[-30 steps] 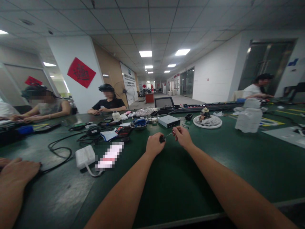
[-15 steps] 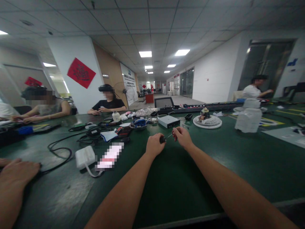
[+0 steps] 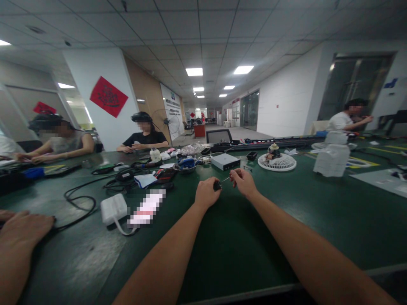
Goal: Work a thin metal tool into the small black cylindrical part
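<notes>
Over the green table, my left hand point(image 3: 207, 193) is closed around a small dark part point(image 3: 217, 185), mostly hidden by the fingers. Close by on the right, my right hand point(image 3: 243, 182) pinches a slim screwdriver point(image 3: 226, 179); its thin metal shaft points left at the dark part. Whether the tip touches that part is too small to tell. Just beyond both hands sits a silver-grey box with a black front point(image 3: 225, 162).
A white fan grille with a motor point(image 3: 277, 162) lies right of the box, and white plastic point(image 3: 331, 157) stands farther right. Black cables point(image 3: 79, 199), a white charger point(image 3: 113, 209) and a lit phone point(image 3: 147, 208) lie left. Another person's hand point(image 3: 27, 228) rests at the left edge.
My hands stay nearly in place, the right one shifting only slightly with the screwdriver. The person at the far right has raised an arm and moved the head.
</notes>
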The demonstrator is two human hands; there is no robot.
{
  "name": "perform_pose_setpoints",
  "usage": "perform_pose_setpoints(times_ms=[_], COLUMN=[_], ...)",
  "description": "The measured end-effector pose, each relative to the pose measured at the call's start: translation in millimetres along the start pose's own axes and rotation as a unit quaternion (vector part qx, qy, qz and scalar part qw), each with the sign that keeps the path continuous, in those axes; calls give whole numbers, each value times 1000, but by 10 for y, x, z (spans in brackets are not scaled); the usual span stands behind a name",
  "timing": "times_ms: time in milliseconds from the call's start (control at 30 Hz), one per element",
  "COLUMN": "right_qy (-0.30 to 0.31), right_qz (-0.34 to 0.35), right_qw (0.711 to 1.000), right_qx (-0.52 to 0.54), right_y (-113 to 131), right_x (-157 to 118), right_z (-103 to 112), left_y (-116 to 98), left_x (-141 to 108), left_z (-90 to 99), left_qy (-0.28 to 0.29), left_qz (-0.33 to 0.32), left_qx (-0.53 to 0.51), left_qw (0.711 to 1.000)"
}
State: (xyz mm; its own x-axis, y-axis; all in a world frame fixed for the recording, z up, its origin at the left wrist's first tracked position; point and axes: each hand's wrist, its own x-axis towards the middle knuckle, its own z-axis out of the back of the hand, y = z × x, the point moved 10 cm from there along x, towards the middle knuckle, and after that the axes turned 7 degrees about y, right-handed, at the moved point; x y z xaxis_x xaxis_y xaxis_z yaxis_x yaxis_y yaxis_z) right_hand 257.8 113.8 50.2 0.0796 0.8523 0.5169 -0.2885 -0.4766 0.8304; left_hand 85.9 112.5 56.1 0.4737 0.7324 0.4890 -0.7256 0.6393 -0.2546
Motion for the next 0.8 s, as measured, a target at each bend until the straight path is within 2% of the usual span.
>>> perform_pose_setpoints(times_ms=[467, 800], right_qy=[0, -3], right_qz=[-7, 3], right_qw=[1000, 999], right_qx=[6, -43], right_y=[-48, 78], right_x=[29, -25], right_z=[7, -3], left_y=[43, 4], left_x=[10, 9], left_z=[-23, -47], left_qy=[2, 11], left_qz=[14, -2], left_qx=[4, 20], left_qw=[1000, 1000])
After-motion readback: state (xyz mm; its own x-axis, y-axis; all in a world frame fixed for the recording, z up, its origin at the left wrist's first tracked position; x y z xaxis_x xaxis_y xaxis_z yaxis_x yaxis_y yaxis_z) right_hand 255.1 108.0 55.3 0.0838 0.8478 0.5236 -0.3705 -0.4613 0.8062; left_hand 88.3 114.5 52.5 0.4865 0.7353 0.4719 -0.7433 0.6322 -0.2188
